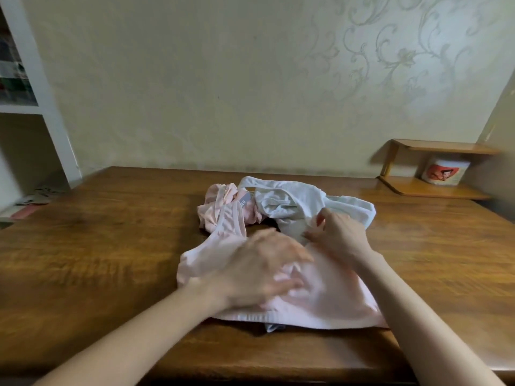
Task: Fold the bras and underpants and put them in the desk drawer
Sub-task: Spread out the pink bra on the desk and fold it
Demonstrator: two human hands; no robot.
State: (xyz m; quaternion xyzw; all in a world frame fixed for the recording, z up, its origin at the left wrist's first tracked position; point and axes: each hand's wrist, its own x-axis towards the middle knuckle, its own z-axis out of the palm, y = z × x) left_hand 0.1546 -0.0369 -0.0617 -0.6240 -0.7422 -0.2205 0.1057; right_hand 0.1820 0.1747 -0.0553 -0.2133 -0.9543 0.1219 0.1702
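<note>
Head view (the only one). The pink bra (334,299) lay spread on the desk (111,246) just in front of the person, its band toward the near edge and one strap reaching up to the heap behind. The left hand (262,268) rested on the middle of the cloth. It was blurred; the fingers looked mostly straight, but whether the thumb nipped a fold I cannot tell. The right hand (337,235) was at the top edge w/ fingers curled. It appeared to pinch the bra's cloth btw thumb and forefinger, just where it met the white bra (292,204).

The step in hand was, in my judgement, folding this first piece. To do it well, the top edge should be freed from the white one first. Then the strap goes inside, the left palm keeps the middle flat, and one half comes over the other w/ edges matched. The cloth looked thin and soft, so prob. it would slip and wrinkle if pulled by one corner only.

Around: the pink underpants (220,207) sat crumpled at the back left of the heap, touching both bras. A grey scrap (271,327) peeped from under the band. A small shelf (434,188) w/ a tub (443,171) stood far right, and a white bookcase (50,107) at left, all well apart. The drawer was not in view. The main obstacle seemed to be the straps lying over one another.
</note>
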